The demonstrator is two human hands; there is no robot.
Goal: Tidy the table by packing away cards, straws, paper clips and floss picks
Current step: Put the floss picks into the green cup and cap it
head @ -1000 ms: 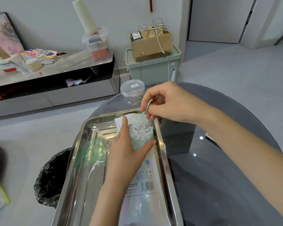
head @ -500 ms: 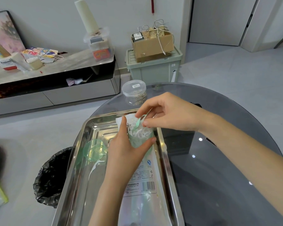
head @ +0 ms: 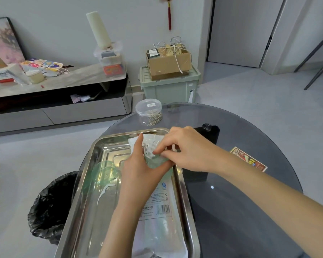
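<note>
My left hand (head: 138, 170) grips a small green translucent jar (head: 158, 162) stuffed with white floss picks (head: 149, 148), holding it over the far end of the steel tray (head: 82, 192). My right hand (head: 186, 148) is on the jar's mouth, its curled fingertips pinching a floss pick down among the others. The jar's green lid (head: 104, 174) lies in the tray, with one loose white floss pick (head: 103, 191) beside it. Under my left forearm lies a clear printed bag (head: 157, 211). A lidded clear jar of paper clips (head: 149, 112) stands beyond the tray. A card pack (head: 248, 159) lies to the right.
The tray sits on a round dark glass table (head: 250, 211). A black-lined bin (head: 50, 207) stands on the floor to the left of the table. Behind are a low TV cabinet (head: 60, 101) and a green storage box (head: 170, 86) bearing a carton.
My right hand has come down from above the jar, carrying a green floss pick into its mouth. My left hand has kept its hold on the jar.
</note>
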